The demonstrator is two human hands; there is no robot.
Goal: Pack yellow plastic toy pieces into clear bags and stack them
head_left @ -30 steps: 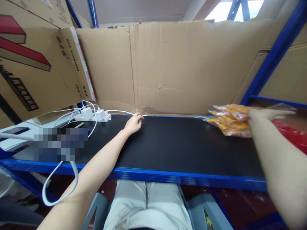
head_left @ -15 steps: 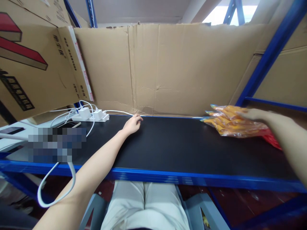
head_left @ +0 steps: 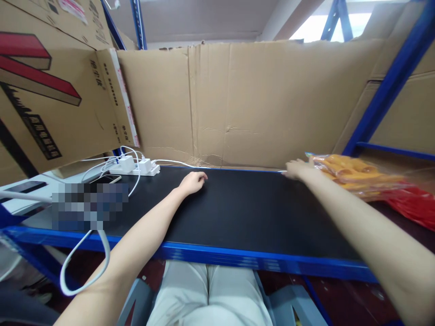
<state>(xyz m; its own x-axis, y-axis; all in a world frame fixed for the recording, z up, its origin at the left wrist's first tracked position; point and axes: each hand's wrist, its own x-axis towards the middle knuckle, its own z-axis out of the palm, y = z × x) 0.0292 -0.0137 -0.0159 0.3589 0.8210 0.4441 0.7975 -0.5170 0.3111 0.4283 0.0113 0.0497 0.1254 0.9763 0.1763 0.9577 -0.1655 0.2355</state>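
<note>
My left hand [head_left: 193, 182] rests on the black tabletop [head_left: 238, 213] near its back edge. Its fingers are loosely curled, with nothing seen in them. My right hand [head_left: 296, 169] is over the back of the tabletop, just left of a pile of orange items in clear plastic bags [head_left: 350, 168]. The fingers of this hand are stretched out and somewhat apart, holding nothing that I can see. Whether its side touches the bags I cannot tell. Behind my right forearm, red plastic packaging [head_left: 413, 203] lies next to the orange bags, blurred and partly hidden.
At the back left is a white power strip [head_left: 149, 170] with plugged-in chargers and cables. A phone [head_left: 110, 179] and a pixelated patch are in front. A cardboard panel [head_left: 254, 104] stands behind the table, and a cardboard box [head_left: 68, 117] at left. A blue frame [head_left: 238, 258] edges the table.
My right hand has come off the orange bags and moved left past them. The bags now sit farther right in view, with more red packaging showing. My left hand stays in place.
</note>
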